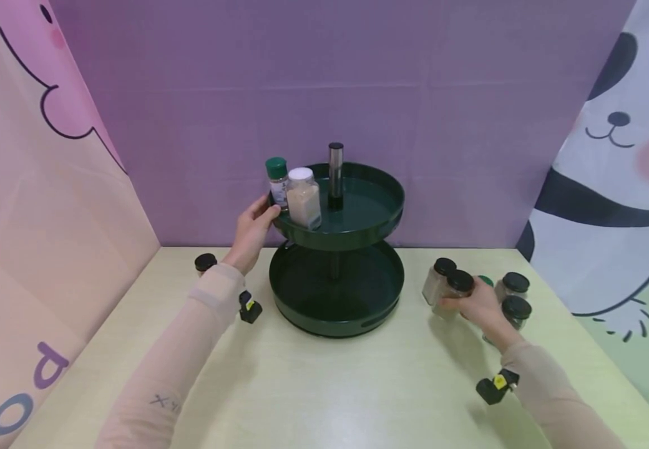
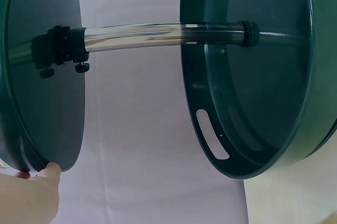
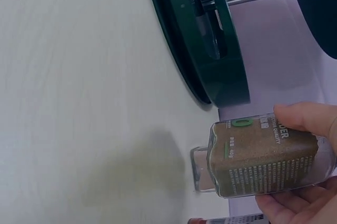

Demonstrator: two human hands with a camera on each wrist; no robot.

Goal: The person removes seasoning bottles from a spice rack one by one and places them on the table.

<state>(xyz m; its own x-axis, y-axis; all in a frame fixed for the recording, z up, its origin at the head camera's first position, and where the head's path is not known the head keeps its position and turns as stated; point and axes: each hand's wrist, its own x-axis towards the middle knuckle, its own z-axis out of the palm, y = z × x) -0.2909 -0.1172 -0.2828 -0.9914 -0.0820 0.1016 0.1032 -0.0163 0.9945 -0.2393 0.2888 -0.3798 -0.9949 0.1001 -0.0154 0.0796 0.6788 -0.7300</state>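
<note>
A dark green two-tier turntable stands at the back, its upper tray (image 1: pixel 352 240) and lower tray (image 1: pixel 313 325) joined by a metal post (image 2: pixel 137 37). My left hand (image 1: pixel 253 234) grips the upper tray's left rim, thumb against its edge. Beside those fingers, a green-lidded spice jar (image 1: pixel 277 187) and a white-lidded jar of pale powder (image 1: pixel 304 202) stand on that tray. On the right, my right hand (image 1: pixel 482 308) holds a clear, black-lidded spice jar (image 3: pixel 263 155) of brown powder, thumb on one side and fingers opposite. It is raised, tilted in the right wrist view, with a shadow below.
Close behind the held jar stands another black-lidded jar (image 1: pixel 437 284). Further right are two black-lidded jars (image 1: pixel 512 287) and a green lid (image 1: pixel 486 280), partly hidden by the right hand. One more black-lidded jar (image 1: pixel 205 262) sits behind the left forearm. A purple backdrop (image 1: pixel 218 125) closes off the back.
</note>
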